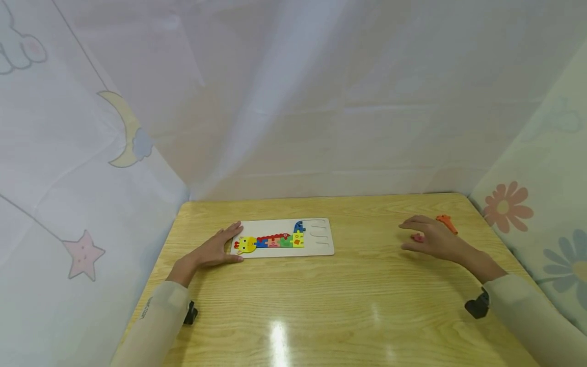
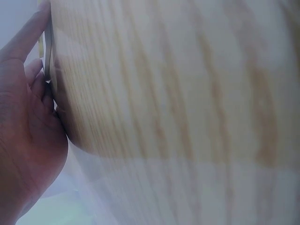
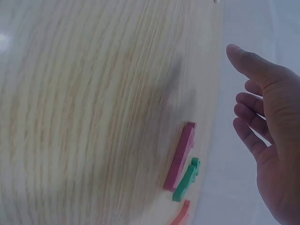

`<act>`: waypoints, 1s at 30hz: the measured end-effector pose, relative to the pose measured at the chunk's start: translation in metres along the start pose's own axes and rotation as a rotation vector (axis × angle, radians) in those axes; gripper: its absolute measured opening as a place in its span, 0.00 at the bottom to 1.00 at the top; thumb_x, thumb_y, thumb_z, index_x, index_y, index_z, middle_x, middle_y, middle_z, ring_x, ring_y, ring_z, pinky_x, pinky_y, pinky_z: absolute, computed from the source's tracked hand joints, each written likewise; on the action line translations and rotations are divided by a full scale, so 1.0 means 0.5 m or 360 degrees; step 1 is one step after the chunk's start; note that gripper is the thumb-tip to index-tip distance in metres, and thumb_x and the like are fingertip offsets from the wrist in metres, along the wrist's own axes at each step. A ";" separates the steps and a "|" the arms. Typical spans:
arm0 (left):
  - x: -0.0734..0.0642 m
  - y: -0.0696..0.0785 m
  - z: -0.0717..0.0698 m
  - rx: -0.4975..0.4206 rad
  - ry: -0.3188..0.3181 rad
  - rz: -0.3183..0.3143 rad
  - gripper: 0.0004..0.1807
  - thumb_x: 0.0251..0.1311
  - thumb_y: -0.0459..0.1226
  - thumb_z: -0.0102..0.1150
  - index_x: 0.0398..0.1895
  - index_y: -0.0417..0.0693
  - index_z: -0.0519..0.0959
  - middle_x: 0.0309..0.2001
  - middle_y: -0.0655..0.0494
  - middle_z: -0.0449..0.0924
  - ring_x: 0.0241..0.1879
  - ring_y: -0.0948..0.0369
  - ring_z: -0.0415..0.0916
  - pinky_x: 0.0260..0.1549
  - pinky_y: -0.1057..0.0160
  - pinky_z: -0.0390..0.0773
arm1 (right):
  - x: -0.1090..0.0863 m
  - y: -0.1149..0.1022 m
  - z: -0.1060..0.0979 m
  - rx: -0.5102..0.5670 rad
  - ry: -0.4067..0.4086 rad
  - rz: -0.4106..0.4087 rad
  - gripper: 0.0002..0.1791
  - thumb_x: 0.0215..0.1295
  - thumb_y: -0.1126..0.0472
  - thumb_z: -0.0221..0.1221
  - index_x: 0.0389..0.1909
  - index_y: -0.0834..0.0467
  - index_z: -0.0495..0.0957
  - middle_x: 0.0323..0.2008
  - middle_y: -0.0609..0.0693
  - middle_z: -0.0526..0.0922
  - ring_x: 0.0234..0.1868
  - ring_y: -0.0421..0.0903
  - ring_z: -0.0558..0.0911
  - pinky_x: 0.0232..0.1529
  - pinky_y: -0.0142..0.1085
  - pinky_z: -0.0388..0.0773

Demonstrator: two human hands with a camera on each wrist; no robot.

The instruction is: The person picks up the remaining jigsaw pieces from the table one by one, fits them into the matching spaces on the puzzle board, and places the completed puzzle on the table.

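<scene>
Touching the left hand (image 1: 213, 251) lies a puzzle (image 1: 281, 239) (flat).

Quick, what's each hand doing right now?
Left hand: open, touching the flat white rectangular puzzle board.
Right hand: open, holding nothing, above the yellowish wooden table.

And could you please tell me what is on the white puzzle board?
The white puzzle board bears a yellow giraffe head, coloured jigsaw pieces and thin outlines at its right end. The surface beneath the pieces is hidden.
</scene>
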State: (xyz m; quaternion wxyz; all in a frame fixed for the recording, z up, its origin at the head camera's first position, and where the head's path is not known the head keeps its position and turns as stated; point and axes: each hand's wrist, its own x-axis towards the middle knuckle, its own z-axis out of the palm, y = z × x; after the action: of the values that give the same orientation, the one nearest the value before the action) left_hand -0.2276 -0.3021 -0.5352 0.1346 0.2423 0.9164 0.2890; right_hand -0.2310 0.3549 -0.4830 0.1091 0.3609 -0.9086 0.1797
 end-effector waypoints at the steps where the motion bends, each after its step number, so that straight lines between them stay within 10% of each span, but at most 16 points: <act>1: 0.000 0.000 0.000 -0.0004 -0.0001 0.0001 0.57 0.63 0.54 0.74 0.86 0.41 0.53 0.86 0.43 0.43 0.84 0.41 0.42 0.81 0.35 0.39 | -0.002 0.003 0.000 -0.0001 0.0006 -0.0008 0.30 0.52 0.58 0.81 0.55 0.66 0.86 0.52 0.60 0.87 0.51 0.61 0.86 0.43 0.57 0.87; 30: 0.004 -0.009 0.002 0.0001 0.0001 0.0002 0.57 0.63 0.55 0.73 0.86 0.42 0.52 0.87 0.44 0.43 0.84 0.42 0.43 0.81 0.35 0.39 | -0.056 0.094 0.007 -0.0129 -0.0064 0.0030 0.32 0.44 0.60 0.84 0.52 0.69 0.87 0.47 0.64 0.88 0.46 0.63 0.87 0.42 0.57 0.87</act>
State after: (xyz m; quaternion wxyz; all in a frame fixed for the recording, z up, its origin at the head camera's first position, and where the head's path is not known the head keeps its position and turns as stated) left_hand -0.2304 -0.3039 -0.5389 0.1341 0.2427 0.9163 0.2888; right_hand -0.2440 0.4022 -0.5071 0.1035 0.3511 -0.9205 0.1365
